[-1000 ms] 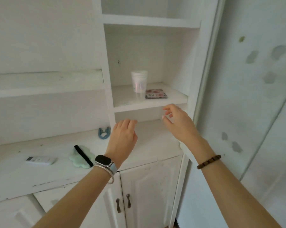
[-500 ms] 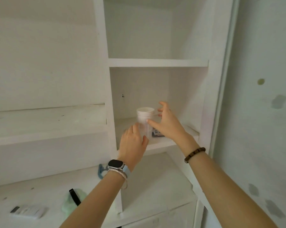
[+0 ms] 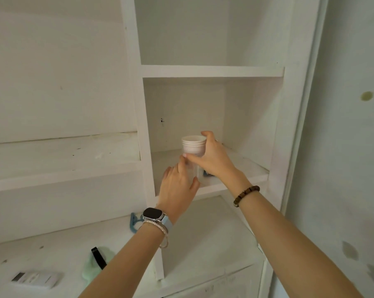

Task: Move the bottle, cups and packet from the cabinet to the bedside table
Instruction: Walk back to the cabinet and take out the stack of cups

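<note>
The cups point(image 3: 192, 145), stacked atop the bottle point(image 3: 193, 171) on the right cabinet shelf point(image 3: 246, 168), are clasped by the right hand point(image 3: 214, 161) while the bottle is gripped by the left hand point(image 3: 177, 187), probably to lift both steadily.

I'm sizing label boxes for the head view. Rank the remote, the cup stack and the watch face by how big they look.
Largest: remote.
Next: cup stack, though the right hand hides part, so it may rival the remote.
Smallest: watch face.

Probably the packet point(image 3: 206, 174), mostly behind right hand point(image 3: 214, 160).
</note>
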`<action>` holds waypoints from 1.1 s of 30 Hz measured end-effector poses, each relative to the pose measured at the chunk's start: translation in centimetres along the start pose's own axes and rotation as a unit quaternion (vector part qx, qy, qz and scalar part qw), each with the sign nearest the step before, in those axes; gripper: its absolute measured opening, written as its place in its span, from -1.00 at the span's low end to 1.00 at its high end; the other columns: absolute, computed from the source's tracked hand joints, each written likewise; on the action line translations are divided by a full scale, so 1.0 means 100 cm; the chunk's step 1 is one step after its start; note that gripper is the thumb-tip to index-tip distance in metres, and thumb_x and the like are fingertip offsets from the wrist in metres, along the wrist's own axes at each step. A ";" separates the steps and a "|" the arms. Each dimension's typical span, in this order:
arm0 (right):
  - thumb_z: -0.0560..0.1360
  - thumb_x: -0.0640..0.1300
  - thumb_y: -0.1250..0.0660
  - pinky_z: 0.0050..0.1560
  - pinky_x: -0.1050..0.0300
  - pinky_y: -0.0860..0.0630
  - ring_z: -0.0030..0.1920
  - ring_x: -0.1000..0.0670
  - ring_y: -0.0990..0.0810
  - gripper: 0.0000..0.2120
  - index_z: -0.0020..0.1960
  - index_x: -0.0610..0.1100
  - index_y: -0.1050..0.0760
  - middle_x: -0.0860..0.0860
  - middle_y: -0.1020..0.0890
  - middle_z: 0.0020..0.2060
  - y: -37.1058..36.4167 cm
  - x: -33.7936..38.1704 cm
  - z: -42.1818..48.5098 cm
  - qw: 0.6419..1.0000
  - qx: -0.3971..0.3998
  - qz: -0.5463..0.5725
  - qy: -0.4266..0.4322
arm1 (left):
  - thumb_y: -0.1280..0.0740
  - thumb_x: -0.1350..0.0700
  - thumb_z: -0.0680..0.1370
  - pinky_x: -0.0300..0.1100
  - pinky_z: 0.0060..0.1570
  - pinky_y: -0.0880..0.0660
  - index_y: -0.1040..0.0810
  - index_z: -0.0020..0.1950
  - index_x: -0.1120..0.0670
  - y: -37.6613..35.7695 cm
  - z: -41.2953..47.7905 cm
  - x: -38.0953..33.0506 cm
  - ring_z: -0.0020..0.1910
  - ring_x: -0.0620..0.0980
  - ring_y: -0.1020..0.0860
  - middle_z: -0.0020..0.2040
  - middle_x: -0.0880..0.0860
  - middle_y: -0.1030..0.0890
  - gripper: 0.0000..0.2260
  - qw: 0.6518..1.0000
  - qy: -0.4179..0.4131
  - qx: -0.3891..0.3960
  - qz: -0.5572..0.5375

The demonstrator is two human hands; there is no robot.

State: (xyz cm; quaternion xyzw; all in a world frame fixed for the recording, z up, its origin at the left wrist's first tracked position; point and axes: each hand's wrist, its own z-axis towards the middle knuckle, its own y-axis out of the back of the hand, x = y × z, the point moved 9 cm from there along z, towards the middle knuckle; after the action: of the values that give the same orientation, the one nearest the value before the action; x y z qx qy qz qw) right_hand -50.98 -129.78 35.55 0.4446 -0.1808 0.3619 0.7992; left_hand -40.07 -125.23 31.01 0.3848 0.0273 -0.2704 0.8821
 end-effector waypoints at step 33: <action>0.30 0.12 -0.54 0.16 0.02 -0.55 0.12 0.01 -0.54 -0.23 0.42 -0.01 -0.31 -0.01 -0.55 0.16 -0.070 0.115 -0.197 0.955 0.159 0.204 0.144 | -0.28 0.12 0.55 -0.20 0.29 -0.31 -0.17 0.49 0.11 0.104 -0.276 0.012 0.28 0.00 -0.40 0.34 0.07 -0.43 -0.45 0.974 0.216 -0.050 0.037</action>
State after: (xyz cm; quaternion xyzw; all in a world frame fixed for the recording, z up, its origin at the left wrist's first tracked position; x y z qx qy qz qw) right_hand -38.70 -110.76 27.92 0.4625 -0.0910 0.6011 0.6453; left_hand -29.49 -100.89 18.21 0.3906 0.2165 -0.1465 0.8827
